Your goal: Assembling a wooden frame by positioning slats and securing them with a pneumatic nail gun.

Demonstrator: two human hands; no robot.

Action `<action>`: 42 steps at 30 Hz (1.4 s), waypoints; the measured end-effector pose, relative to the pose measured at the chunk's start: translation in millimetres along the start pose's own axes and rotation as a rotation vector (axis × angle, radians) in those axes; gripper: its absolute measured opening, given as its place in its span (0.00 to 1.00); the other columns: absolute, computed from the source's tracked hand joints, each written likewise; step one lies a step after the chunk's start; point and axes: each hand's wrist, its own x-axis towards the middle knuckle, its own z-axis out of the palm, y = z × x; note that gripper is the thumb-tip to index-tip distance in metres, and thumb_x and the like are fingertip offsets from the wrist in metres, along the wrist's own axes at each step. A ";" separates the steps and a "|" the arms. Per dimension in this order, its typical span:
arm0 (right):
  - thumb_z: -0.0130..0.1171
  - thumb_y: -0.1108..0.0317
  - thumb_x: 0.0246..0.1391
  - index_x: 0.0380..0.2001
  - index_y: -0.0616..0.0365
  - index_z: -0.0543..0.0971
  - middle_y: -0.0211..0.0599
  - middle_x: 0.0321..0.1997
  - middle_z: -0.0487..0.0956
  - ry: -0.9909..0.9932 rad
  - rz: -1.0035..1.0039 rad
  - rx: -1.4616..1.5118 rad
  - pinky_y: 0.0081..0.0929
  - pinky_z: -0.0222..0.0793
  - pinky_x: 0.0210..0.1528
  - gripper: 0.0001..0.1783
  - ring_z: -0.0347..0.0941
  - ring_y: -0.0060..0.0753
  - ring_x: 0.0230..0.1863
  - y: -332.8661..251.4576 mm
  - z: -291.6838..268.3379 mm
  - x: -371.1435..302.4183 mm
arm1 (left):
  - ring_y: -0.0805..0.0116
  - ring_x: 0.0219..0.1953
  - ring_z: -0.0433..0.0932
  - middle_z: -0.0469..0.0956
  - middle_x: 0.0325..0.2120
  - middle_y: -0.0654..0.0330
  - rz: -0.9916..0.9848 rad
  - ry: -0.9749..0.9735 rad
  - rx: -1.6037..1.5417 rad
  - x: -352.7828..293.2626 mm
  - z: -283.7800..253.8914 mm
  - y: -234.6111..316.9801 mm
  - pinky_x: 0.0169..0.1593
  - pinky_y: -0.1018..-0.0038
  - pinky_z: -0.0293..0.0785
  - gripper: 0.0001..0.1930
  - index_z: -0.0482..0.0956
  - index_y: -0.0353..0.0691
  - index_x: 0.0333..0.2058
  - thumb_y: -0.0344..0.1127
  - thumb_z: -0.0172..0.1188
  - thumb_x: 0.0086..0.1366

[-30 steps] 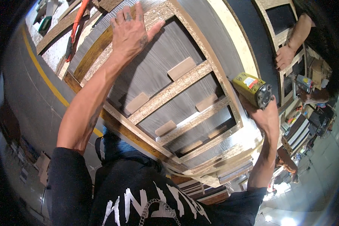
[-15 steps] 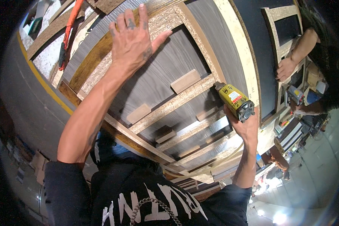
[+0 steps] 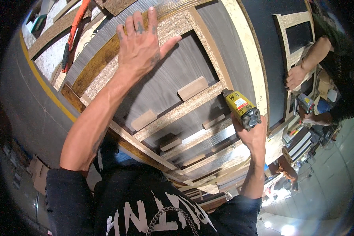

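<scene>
My left hand (image 3: 138, 53) lies flat with fingers spread on the far rail of a chipboard frame (image 3: 179, 107), next to a brown wood-grain strip (image 3: 98, 65). Grey wood-grain panel (image 3: 161, 86) shows through the frame's openings. My right hand (image 3: 251, 131) is closed round the grip of a yellow nail gun (image 3: 239, 104) with a dark end cap. Its nose is at the right side rail, where a crossbar joins it; whether it touches is hard to tell. Small wood blocks (image 3: 192, 88) sit along the crossbars.
On the right, another person's hand (image 3: 295, 77) rests on a similar frame (image 3: 284, 39) over a dark panel, and their other hand holds a tool (image 3: 305, 103). An orange-handled tool (image 3: 72, 37) lies at the far left. A yellow line (image 3: 47, 96) runs along the floor.
The nail gun and my right hand have shifted slightly left relative to the view. My left hand stays flat on the frame. The other person's hand and tool have moved a little.
</scene>
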 end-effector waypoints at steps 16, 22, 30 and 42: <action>0.68 0.59 0.51 0.40 0.63 0.84 0.47 0.36 0.85 -0.024 -0.032 -0.051 0.34 0.78 0.43 0.19 0.83 0.44 0.37 17.2 3.1 -1.0 | 0.46 0.54 0.64 0.65 0.50 0.40 0.003 -0.045 -0.009 1.8 -5.2 3.6 0.55 0.49 0.59 0.46 0.63 0.29 0.61 0.69 0.53 0.63; 0.71 0.64 0.43 0.31 0.66 0.83 0.48 0.25 0.82 0.014 -0.012 0.018 0.36 0.75 0.35 0.16 0.81 0.49 0.29 6.4 6.1 1.8 | 0.46 0.53 0.64 0.65 0.50 0.40 0.017 -0.044 0.006 0.1 -3.2 2.8 0.55 0.49 0.58 0.47 0.63 0.29 0.62 0.70 0.50 0.64; 0.69 0.66 0.48 0.34 0.66 0.84 0.47 0.27 0.84 0.026 -0.107 0.068 0.30 0.77 0.31 0.14 0.84 0.37 0.28 -8.9 -9.1 11.5 | 0.48 0.54 0.62 0.63 0.51 0.40 0.010 -0.035 0.006 1.3 0.0 4.9 0.54 0.49 0.58 0.47 0.62 0.29 0.63 0.71 0.49 0.64; 0.69 0.62 0.50 0.41 0.65 0.83 0.46 0.35 0.85 -0.103 0.036 0.085 0.29 0.77 0.42 0.19 0.84 0.38 0.39 -0.2 -3.8 9.5 | 0.44 0.54 0.63 0.65 0.50 0.37 -0.011 -0.042 -0.067 3.2 -10.4 5.5 0.56 0.49 0.58 0.47 0.62 0.26 0.62 0.67 0.55 0.63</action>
